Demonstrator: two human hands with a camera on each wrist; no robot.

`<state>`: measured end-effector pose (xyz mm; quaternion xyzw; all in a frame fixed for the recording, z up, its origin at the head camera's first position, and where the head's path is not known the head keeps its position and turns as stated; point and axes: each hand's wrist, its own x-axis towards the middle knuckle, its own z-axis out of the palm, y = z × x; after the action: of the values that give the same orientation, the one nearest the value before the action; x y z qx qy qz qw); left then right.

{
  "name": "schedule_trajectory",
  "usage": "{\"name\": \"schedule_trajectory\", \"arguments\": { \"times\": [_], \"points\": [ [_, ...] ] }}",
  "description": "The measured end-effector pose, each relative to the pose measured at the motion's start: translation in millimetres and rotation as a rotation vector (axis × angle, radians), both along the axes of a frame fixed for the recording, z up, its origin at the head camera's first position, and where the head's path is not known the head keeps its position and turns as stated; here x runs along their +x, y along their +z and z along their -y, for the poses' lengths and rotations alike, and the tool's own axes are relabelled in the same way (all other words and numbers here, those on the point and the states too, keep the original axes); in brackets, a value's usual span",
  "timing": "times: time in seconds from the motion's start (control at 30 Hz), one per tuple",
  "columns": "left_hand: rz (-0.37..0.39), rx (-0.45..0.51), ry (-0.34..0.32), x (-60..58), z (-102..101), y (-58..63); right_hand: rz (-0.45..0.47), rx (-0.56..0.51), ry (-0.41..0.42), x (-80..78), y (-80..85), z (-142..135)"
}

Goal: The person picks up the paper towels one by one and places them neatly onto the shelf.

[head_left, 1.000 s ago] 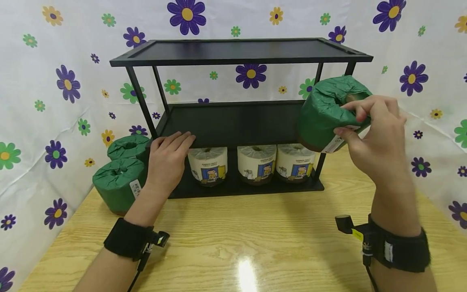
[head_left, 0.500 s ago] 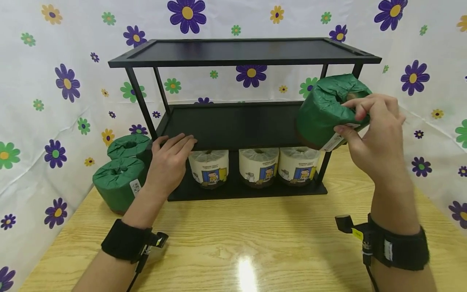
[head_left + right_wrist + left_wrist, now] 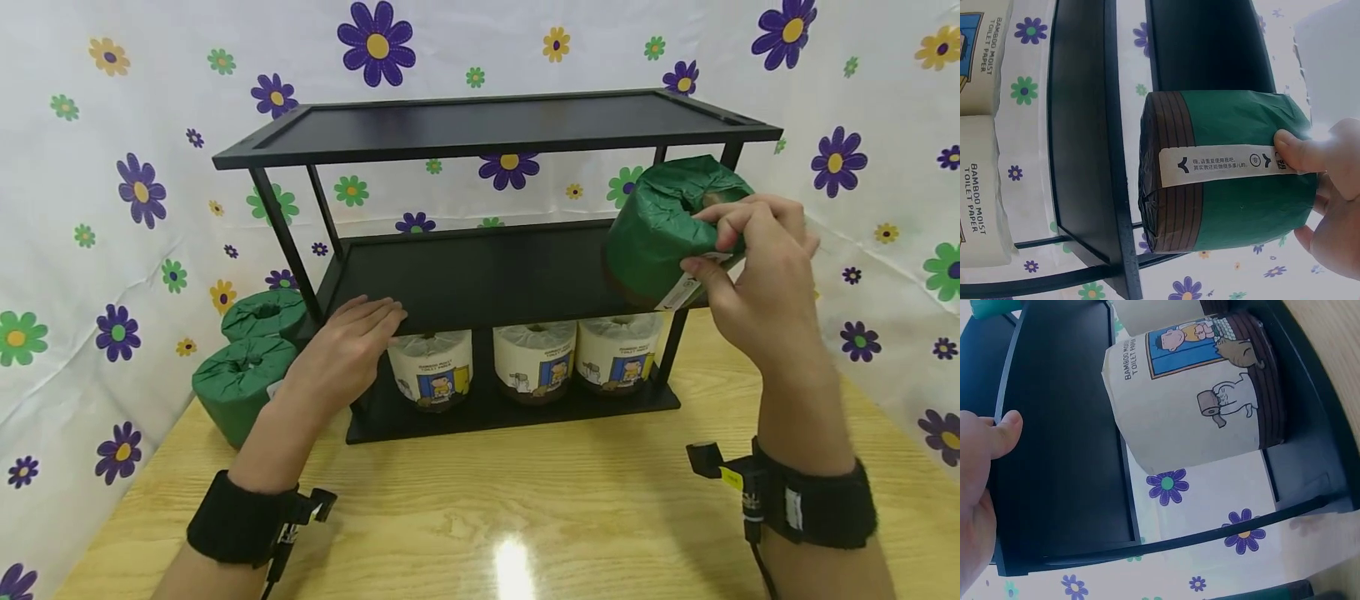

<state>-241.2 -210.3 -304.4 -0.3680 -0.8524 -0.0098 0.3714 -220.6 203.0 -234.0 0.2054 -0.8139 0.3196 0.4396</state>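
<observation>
A black three-tier shelf rack [image 3: 480, 271] stands on the table. My left hand [image 3: 352, 350] grips the front edge of its middle tier near the left end; in the left wrist view the thumb [image 3: 1009, 432] lies against the underside. My right hand [image 3: 768, 267] holds a green-wrapped toilet paper roll [image 3: 663, 237], fingers at the core hole and thumb on its paper label [image 3: 1225, 164]. This roll is raised and tilted before the right end of the middle tier. Three white-wrapped toilet paper rolls [image 3: 430, 371] stand on the bottom tier.
Two green-wrapped rolls [image 3: 243, 387] stand on the wooden table [image 3: 450, 508] left of the rack, the near one partly behind my left forearm. The top tier [image 3: 487, 125] overhangs the middle one. Behind hangs a flower-print cloth [image 3: 150, 275].
The rack has shifted toward me, its left end more than its right, with my left hand on it. The head view has tilted slightly. My right hand still holds the green roll up.
</observation>
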Motion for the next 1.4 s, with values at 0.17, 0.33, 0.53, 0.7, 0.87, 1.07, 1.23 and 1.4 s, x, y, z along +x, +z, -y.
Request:
{"name": "schedule_trajectory", "arguments": {
  "times": [0.17,0.33,0.53,0.7,0.87,1.07,1.23,1.4],
  "points": [
    [0.002,-0.026,-0.040,3.7,2.0,-0.2,-0.020,0.029,0.017,-4.8,-4.7,-0.5],
    [0.027,-0.033,-0.058,3.9,8.6,-0.8,-0.032,0.046,0.045,-9.5,-9.5,-0.1],
    [0.093,0.044,-0.109,2.1,15.7,-1.4,-0.066,0.055,0.068,-15.9,-13.1,3.4],
    [0.133,0.095,-0.084,1.6,13.9,1.1,-0.043,0.031,0.097,-35.2,-22.4,10.3],
    [0.142,0.048,0.072,3.4,7.4,2.5,-0.008,0.037,0.134,-50.4,-33.3,14.3],
    [0.159,-0.015,0.216,2.9,3.9,1.6,-0.016,0.083,0.097,-57.3,-36.0,13.2],
    [0.160,-0.016,0.229,1.1,3.0,2.2,0.029,0.088,0.024,-62.7,-39.1,9.6],
    [0.169,-0.032,0.225,1.3,5.2,1.5,0.035,0.064,0.057,-67.3,-41.8,6.0]
  ]
}}
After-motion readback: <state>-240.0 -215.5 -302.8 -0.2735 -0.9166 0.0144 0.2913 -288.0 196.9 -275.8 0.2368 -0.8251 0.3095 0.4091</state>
